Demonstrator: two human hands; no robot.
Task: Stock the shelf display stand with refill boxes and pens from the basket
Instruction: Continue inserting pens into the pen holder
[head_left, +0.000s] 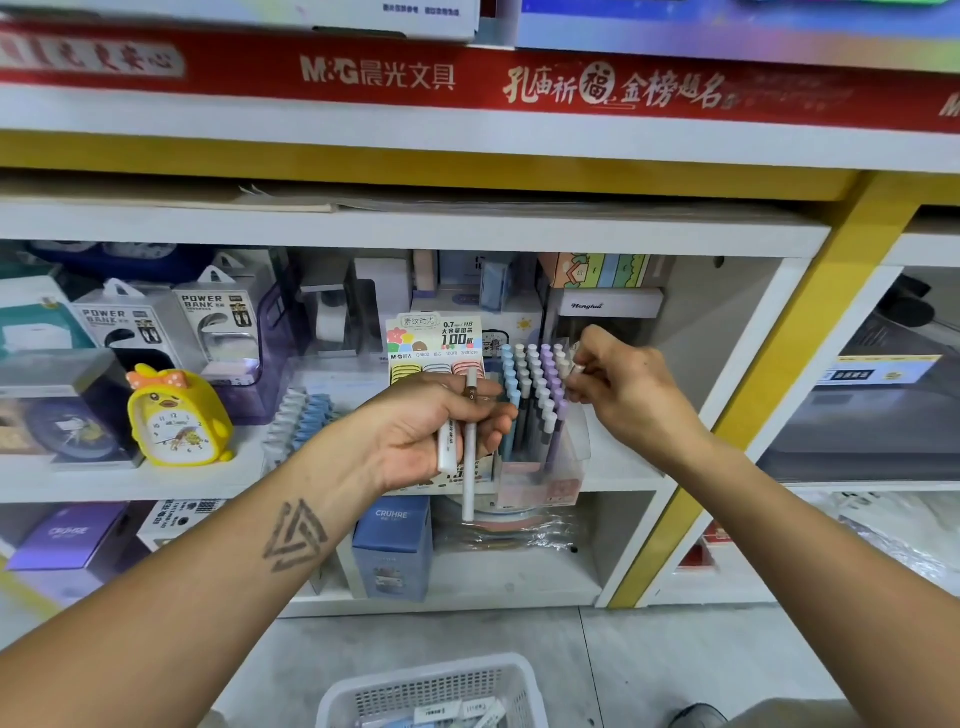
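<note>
A clear display stand (540, 478) stands on the middle shelf, filled with rows of upright pens (535, 384) with blue, white and purple caps. Its printed header card (434, 338) rises at the back left. My left hand (431, 431) is in front of the stand and grips two white pens (469, 457), which hang downward. My right hand (618, 379) is at the stand's right side and pinches a white pen cap (577, 370) at the last row. A white basket (441, 691) sits on the floor below, holding small white refill boxes (478, 709).
A yellow duck clock (176, 421) and power bank packs (213, 322) stand to the left on the same shelf. Loose blue and white pens (301, 415) lie left of the stand. A blue box (392, 545) sits on the shelf below. A yellow post (769, 374) borders the bay on the right.
</note>
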